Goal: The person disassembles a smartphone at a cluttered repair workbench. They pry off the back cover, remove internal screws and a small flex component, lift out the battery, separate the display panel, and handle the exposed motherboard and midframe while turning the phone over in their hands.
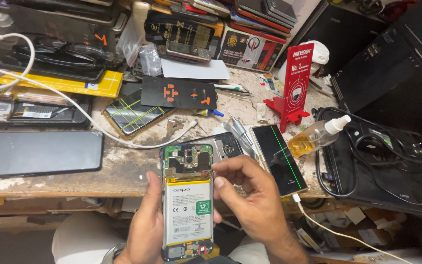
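Care counts here: the left hand (145, 230) cradles the opened phone (188, 200) from below, just above the workbench (123, 166) edge, fingers closed round its side. The right hand (250, 195) pinches at the frame's upper right edge beside the white battery (187, 210); a light, steady pull there seems wisest.

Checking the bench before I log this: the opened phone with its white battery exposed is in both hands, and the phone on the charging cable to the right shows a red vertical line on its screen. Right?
Not quite. The line on the charging phone is green, not red, as the head view shows. The rest stands: the left hand and right hand hold the opened phone, its white battery exposed.
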